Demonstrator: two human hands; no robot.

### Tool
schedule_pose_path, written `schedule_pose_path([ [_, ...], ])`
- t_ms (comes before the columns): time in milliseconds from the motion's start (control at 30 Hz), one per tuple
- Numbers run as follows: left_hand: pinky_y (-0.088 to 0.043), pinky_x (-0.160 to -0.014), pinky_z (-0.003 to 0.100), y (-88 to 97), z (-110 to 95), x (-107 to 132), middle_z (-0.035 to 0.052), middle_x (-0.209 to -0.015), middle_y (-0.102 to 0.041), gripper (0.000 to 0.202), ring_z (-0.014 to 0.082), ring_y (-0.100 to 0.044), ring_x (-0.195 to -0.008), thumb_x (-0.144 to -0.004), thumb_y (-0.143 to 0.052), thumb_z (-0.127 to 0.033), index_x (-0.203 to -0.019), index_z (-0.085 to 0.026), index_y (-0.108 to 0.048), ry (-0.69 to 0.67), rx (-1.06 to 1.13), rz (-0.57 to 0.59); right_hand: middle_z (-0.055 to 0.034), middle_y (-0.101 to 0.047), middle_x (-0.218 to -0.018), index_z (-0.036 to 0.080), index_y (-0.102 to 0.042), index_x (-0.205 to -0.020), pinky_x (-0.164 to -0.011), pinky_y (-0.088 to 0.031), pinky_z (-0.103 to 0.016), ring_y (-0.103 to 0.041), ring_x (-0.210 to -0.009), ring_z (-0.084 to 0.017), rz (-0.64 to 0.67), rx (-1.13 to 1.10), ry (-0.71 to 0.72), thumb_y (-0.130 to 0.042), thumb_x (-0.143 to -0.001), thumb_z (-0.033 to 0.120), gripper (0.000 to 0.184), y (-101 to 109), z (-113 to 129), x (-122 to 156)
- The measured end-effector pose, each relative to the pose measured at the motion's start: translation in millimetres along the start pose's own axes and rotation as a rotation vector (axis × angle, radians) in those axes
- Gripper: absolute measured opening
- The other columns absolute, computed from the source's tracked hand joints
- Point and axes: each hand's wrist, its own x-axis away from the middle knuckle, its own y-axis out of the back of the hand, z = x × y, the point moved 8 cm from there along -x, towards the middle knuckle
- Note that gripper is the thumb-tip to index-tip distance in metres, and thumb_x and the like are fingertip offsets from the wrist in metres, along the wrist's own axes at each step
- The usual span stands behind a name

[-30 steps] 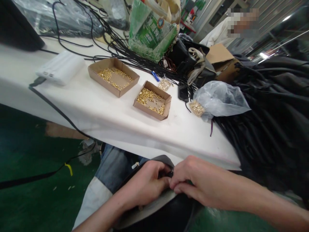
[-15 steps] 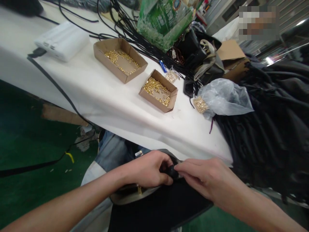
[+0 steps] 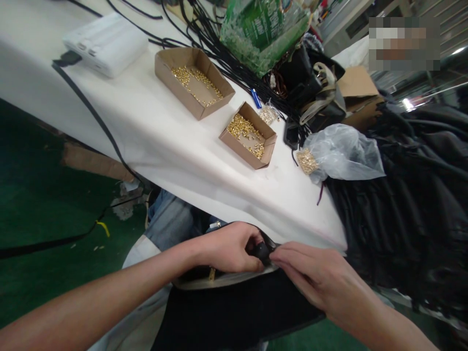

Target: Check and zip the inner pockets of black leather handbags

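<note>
A black bag (image 3: 237, 312) with a pale-lined opening lies across my lap, below the table edge. My left hand (image 3: 236, 248) reaches into that opening, its fingers curled round a dark bunched part (image 3: 261, 251) of the bag. Facing it, my right hand (image 3: 310, 268) pinches the bag's edge at the right end of the opening; anything small between those fingertips is hidden. A gold metal zipper pull (image 3: 212, 274) hangs below my left wrist. Another small metal piece (image 3: 215, 224) shows just above that wrist.
On the white table (image 3: 175, 156) stand two cardboard trays (image 3: 179, 92) (image 3: 241, 148) of small gold metal pieces. A clear plastic bag (image 3: 347, 151), a white power bank (image 3: 106, 44) with a cable, and black cords lie around them. Black material (image 3: 402, 209) is heaped at the right.
My view has shifted a little, so the table things sit further right. Both hands keep their hold at the bag's opening, and the bag's front panel looks slightly flatter.
</note>
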Motion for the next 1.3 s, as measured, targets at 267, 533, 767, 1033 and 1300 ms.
schedule_pose_path([
  [267, -0.042, -0.065, 0.027, -3.9, 15.7, -6.2, -0.0016, -0.078, -0.068, 0.016, 0.0137, -0.055, -0.068, -0.077, -0.078, -0.026, -0.089, -0.016, -0.076, -0.001, 0.262, 0.04, 0.0004, -0.083, -0.087, 0.026, -0.076, -0.114, -0.063, -0.053, -0.023, -0.079, -0.071, -0.016, 0.009, 0.001, -0.112, -0.054, -0.113, 0.023, 0.022, -0.6, 0.8, -1.4],
  [533, -0.04, -0.067, 0.028, 3.0, 21.2, -9.1, -0.0001, -0.074, -0.068, 0.023, 0.0137, -0.055, -0.067, -0.07, -0.086, -0.032, -0.076, -0.016, -0.071, 0.011, 0.417, 0.023, -0.0015, -0.085, -0.101, 0.027, -0.079, -0.112, -0.074, -0.058, -0.024, -0.081, -0.082, -0.017, 0.071, 0.025, -0.067, -0.052, -0.112, 0.019, 0.028, -1.4, -1.2, -13.3],
  [767, -0.038, -0.065, 0.027, 9.1, 21.8, -5.1, -0.0001, -0.074, -0.068, 0.024, 0.013, -0.053, -0.065, -0.073, -0.083, -0.034, -0.081, -0.014, -0.074, 0.019, 0.476, 0.004, -0.0021, -0.084, -0.104, 0.026, -0.076, -0.113, -0.076, -0.059, -0.022, -0.081, -0.085, -0.015, -0.034, 0.029, -0.013, -0.053, -0.111, 0.017, 0.024, 2.0, 7.9, -17.5],
  [1033, -0.04, -0.065, 0.027, 7.3, 24.6, -5.2, 0.0004, -0.076, -0.07, 0.019, 0.0136, -0.055, -0.067, -0.074, -0.084, -0.03, -0.083, -0.015, -0.078, 0.046, 0.465, 0.009, 0.0016, -0.086, -0.095, 0.027, -0.078, -0.106, -0.074, -0.062, -0.022, -0.083, -0.079, -0.016, -0.173, 0.028, -0.051, -0.061, -0.109, 0.02, 0.018, 6.1, 11.8, -17.4],
  [1300, -0.039, -0.064, 0.026, 7.9, 24.7, -3.2, 0.0, -0.076, -0.069, 0.021, 0.0135, -0.053, -0.068, -0.075, -0.085, -0.031, -0.085, -0.014, -0.079, 0.051, 0.449, 0.012, -0.0017, -0.082, -0.101, 0.026, -0.076, -0.111, -0.076, -0.059, -0.022, -0.08, -0.086, -0.015, -0.119, 0.069, -0.004, -0.057, -0.112, 0.019, 0.021, 1.1, 15.8, -20.4],
])
